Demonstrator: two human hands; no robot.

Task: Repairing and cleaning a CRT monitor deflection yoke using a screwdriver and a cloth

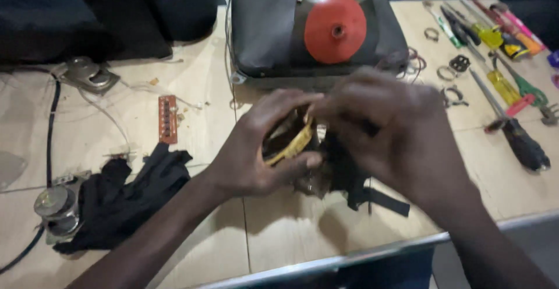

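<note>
Resting near the front edge of the wooden surface (279, 236), a dark coil part with a yellow band (294, 146) sits clasped in the left hand (262, 149), its grip closed around it. The right hand (387, 131) covers its other side, fingers blurred, grip unclear. Black cloth (116, 198) lies toward the left edge, screwdrivers (506, 91) toward the right.
</note>
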